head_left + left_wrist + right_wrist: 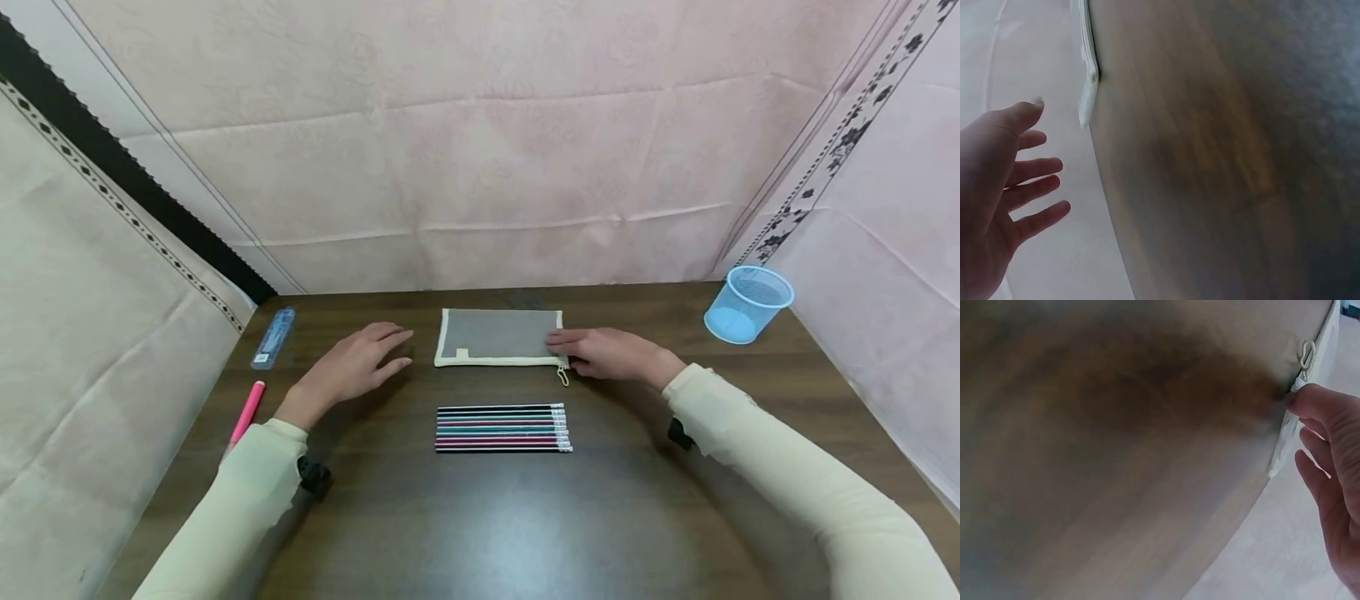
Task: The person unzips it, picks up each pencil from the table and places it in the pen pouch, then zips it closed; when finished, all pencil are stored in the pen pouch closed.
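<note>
A flat grey mesh zip pouch (pixel 498 333) with cream edges lies near the back of the table. My right hand (pixel 611 352) touches its right end, fingers over the mesh. In the right wrist view, the thumb (pixel 1316 403) is at the zipper corner, close to the looped zipper pull (pixel 1307 355). Left of the pouch and apart from it, my left hand (pixel 348 367) hovers with fingers extended, holding nothing. Several pencils (pixel 502 428) in dark, green and red tones lie side by side in front of the pouch, their pale ends to the right.
At the back right stands a blue mesh-like cup (pixel 738 321). A blue flat packet (pixel 273 337) and a pink pen-shaped stick (pixel 246 414) lie along the left edge, the stick partly behind my left sleeve. Cloth walls (pixel 480 167) enclose the wooden table (pixel 480 533) at the back and sides.
</note>
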Tool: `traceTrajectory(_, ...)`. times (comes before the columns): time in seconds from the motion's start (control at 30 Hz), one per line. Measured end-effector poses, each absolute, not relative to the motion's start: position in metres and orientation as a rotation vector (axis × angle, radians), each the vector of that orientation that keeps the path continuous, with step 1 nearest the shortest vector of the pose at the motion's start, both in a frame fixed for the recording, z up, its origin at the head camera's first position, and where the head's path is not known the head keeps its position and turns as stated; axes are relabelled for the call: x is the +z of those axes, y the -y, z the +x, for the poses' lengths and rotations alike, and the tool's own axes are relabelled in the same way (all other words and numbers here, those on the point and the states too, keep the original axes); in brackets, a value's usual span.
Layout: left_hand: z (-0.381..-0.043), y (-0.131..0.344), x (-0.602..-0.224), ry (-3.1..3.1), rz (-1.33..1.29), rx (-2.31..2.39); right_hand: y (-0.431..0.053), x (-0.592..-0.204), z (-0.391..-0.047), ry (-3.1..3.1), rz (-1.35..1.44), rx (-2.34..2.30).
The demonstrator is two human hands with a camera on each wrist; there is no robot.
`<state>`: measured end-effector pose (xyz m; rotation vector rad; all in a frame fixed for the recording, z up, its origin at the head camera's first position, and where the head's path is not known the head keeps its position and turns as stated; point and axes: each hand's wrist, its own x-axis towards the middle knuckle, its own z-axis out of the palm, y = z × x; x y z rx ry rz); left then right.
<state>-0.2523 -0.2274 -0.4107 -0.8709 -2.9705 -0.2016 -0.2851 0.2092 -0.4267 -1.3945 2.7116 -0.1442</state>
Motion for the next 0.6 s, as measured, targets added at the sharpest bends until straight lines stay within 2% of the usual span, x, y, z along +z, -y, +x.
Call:
traceTrajectory(0.2,-0.256,0.208,-0.404,2.839,-1.023,-0.199,-0.204,-0.426,-0.288,-2.696,-1.413,-0.089)
traceTrajectory(0.6,-0.255,0.182,-0.405,2.759,-1.131,-0.193,-0.203,-0.442,-0.292,-2.700,-1.484,-0.455)
